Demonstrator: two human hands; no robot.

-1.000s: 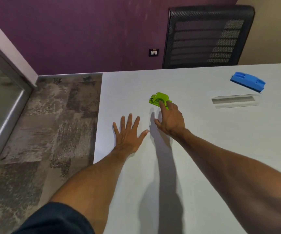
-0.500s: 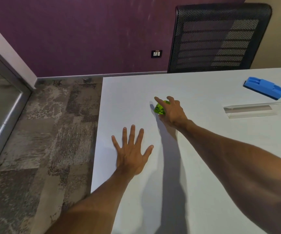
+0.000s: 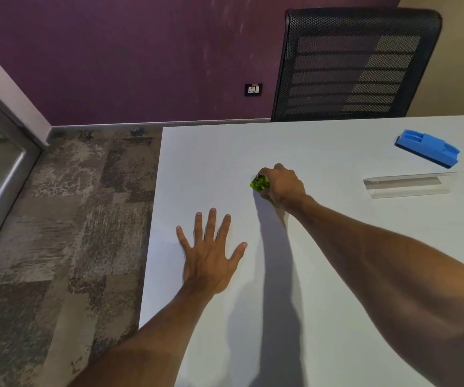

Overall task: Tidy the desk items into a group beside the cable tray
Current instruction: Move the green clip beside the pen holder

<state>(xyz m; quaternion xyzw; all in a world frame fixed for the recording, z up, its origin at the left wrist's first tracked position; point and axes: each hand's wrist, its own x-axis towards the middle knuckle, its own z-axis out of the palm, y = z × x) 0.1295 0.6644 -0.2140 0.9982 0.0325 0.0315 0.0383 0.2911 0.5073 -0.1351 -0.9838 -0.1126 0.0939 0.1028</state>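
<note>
A small green stapler-like item (image 3: pixel 259 183) sits on the white desk (image 3: pixel 337 275), mostly covered by my right hand (image 3: pixel 282 185), whose fingers are closed around it. Only its left end shows. My left hand (image 3: pixel 211 255) lies flat on the desk nearer me, fingers spread, holding nothing. To the right lies a long clear plastic cable tray (image 3: pixel 409 184). A blue whiteboard eraser (image 3: pixel 427 148) rests just beyond the tray, apart from it.
A black mesh office chair (image 3: pixel 356 65) stands behind the desk's far edge. The desk's left edge drops to patterned carpet (image 3: pixel 72 219). A purple wall with a socket (image 3: pixel 253 89) is at the back, a glass door frame at far left.
My right hand went from touching the green item with a fingertip to closing over it. My left hand stayed flat. The view shifted slightly.
</note>
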